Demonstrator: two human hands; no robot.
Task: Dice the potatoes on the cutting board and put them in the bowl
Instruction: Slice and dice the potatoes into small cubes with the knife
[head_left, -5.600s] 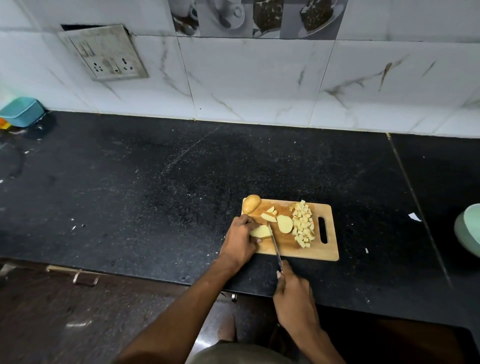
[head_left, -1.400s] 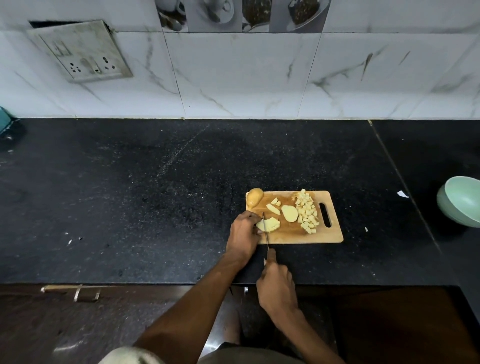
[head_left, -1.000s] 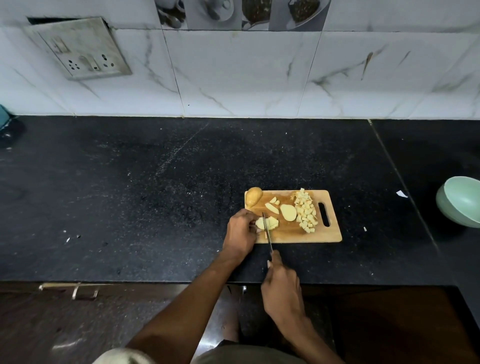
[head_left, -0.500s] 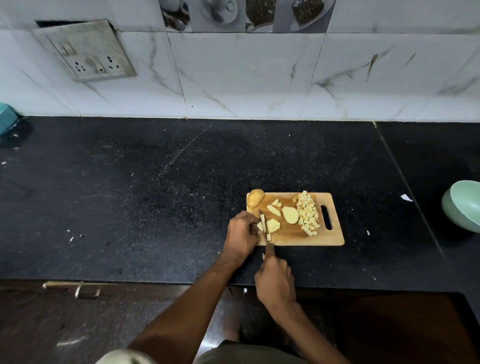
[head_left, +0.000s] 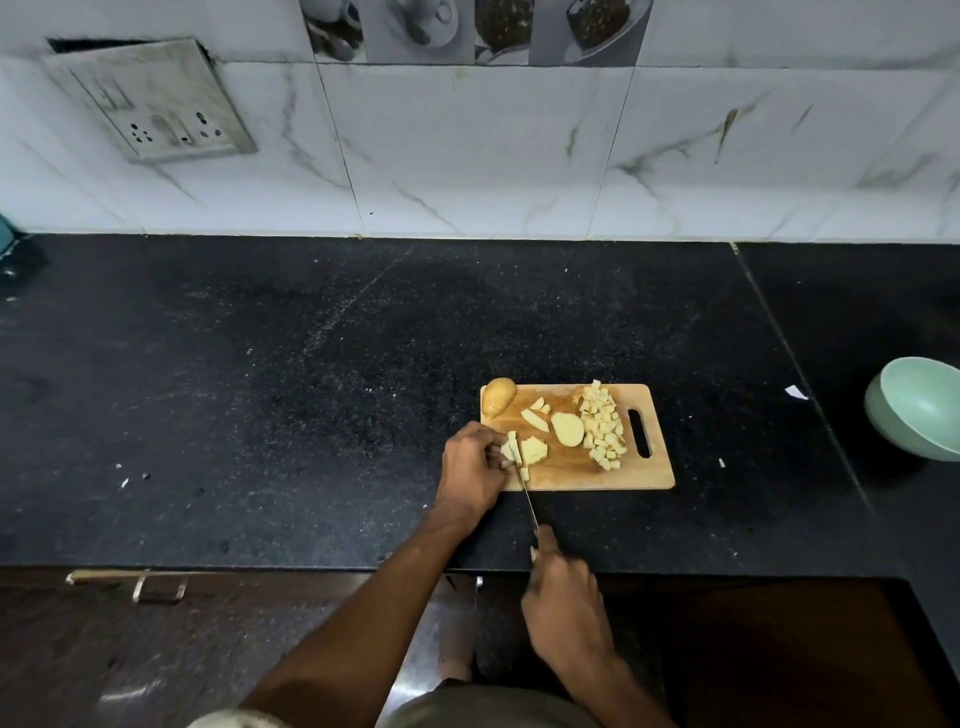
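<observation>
A wooden cutting board (head_left: 649, 475) lies on the black counter. My left hand (head_left: 470, 467) pinches a partly cut potato piece (head_left: 532, 450) at the board's near left corner. My right hand (head_left: 563, 603) grips the handle of a knife (head_left: 525, 488), whose blade runs up into that piece. A heap of diced potato (head_left: 602, 426) sits by the board's handle slot. A flat potato slice (head_left: 567, 429) and smaller slices (head_left: 535, 419) lie mid-board. An unpeeled potato end (head_left: 497, 397) rests at the far left corner. The pale green bowl (head_left: 917, 408) stands far right.
The counter's front edge (head_left: 311, 564) runs just below my hands, with a drawer handle (head_left: 156, 584) under it. A tiled wall with a socket plate (head_left: 150, 101) backs the counter. White scraps (head_left: 796, 392) lie between board and bowl.
The knife has worked leftward through the held piece, leaving cut strips to its right. My right hand has drawn back toward me and the blade now points more steeply into the potato.
</observation>
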